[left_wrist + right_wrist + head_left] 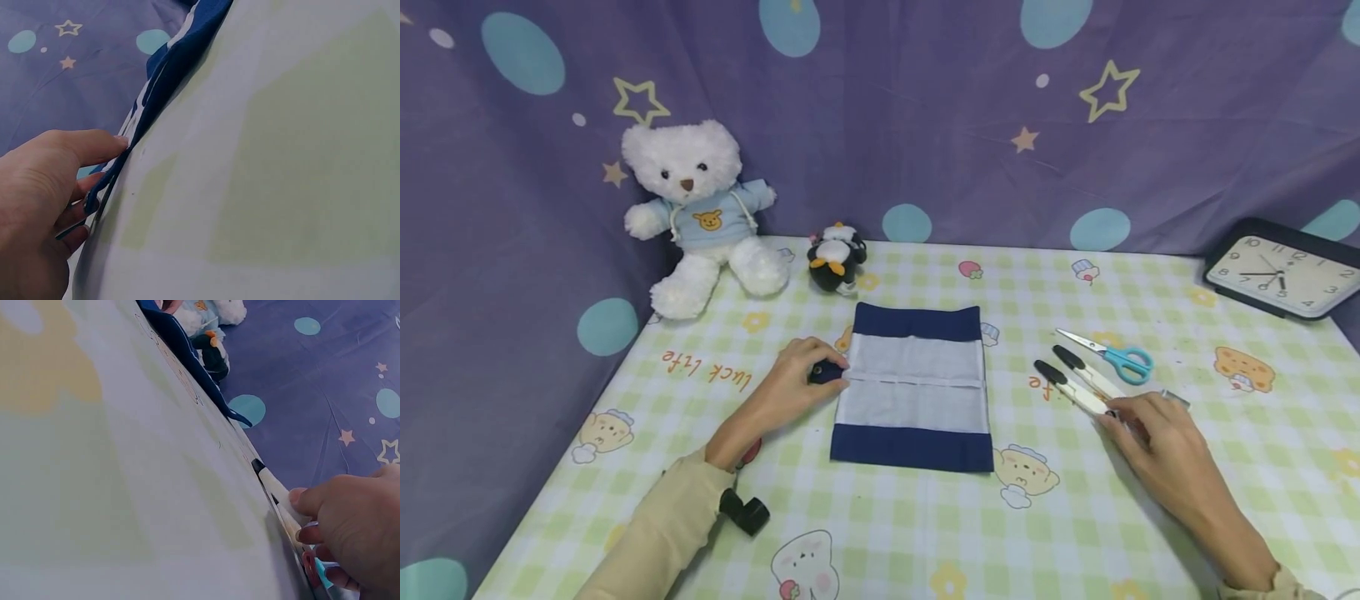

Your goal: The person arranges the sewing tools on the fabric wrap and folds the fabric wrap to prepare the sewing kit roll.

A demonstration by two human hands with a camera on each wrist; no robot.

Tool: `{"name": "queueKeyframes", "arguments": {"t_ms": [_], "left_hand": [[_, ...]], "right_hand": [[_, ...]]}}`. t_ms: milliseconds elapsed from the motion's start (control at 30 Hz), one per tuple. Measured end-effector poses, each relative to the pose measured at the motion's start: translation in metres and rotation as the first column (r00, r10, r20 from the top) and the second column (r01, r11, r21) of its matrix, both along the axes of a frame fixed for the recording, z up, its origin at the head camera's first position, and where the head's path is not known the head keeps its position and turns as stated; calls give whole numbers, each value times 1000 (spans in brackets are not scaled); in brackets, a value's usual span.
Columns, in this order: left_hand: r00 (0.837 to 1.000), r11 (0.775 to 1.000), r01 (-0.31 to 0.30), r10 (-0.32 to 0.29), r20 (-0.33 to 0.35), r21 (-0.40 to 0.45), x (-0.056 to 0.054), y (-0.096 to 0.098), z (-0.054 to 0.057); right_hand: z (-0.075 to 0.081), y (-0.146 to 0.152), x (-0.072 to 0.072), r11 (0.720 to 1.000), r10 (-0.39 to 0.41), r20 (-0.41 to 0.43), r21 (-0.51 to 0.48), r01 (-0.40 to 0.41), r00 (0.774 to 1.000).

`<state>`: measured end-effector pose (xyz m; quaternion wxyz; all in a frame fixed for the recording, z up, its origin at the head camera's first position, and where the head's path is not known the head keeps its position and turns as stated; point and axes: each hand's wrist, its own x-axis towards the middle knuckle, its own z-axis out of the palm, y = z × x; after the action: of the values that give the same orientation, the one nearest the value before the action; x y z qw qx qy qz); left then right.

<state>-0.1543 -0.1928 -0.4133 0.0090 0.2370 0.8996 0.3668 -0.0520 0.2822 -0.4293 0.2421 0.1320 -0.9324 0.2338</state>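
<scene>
A cloth case (912,358), pale inside with navy bands at top and bottom, lies spread flat in the middle of the table. My left hand (793,383) holds its left edge, thumb and forefinger either side of a navy tab with a snap (824,372). In the left wrist view the thumb of that hand (37,187) lies on the navy edge. At the right, my right hand (1165,446) pinches the near end of a white pen-like tool with a black cap (1075,392). A similar black-capped tool (1086,371) and blue-handled scissors (1123,360) lie beyond it.
A white teddy bear (707,217) sits at the back left, beside a small penguin plush (835,258). A black-framed clock (1285,271) stands at the back right. Near the right fingers shows a small metallic end (1176,398). A checked cloth (880,533) covers the table.
</scene>
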Motion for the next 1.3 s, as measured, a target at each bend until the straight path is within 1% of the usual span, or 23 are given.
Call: {"name": "queueKeyframes", "arguments": {"t_ms": [267, 400, 500, 600, 700, 900, 1067, 1300], "left_hand": [[1000, 1000, 1, -1, 23, 24, 0, 4, 2], [1000, 1000, 2, -3, 26, 30, 0, 3, 0], [1000, 999, 2, -3, 27, 33, 0, 3, 0], [999, 999, -1, 0, 33, 35, -1, 2, -1], [999, 999, -9, 8, 41, 35, -1, 2, -1], [999, 999, -14, 12, 40, 32, -2, 2, -1], [999, 999, -9, 7, 37, 31, -3, 2, -1], [999, 999, -8, 6, 39, 34, -2, 2, 0]], "right_hand": [[0, 1, 1, 997, -41, 29, -58, 42, 999], [2, 0, 2, 994, -37, 17, -100, 39, 999], [2, -2, 2, 987, -30, 7, -156, 31, 1000], [4, -3, 1, 973, -13, -18, -229, 8, 1000], [6, -3, -1, 953, -7, -31, -303, -2, 999], [10, -5, -6, 904, -31, 19, -426, 36, 999], [11, -4, -8, 877, -55, 52, -475, 74, 997], [12, -5, -13, 857, -96, 98, -499, 132, 991]]}}
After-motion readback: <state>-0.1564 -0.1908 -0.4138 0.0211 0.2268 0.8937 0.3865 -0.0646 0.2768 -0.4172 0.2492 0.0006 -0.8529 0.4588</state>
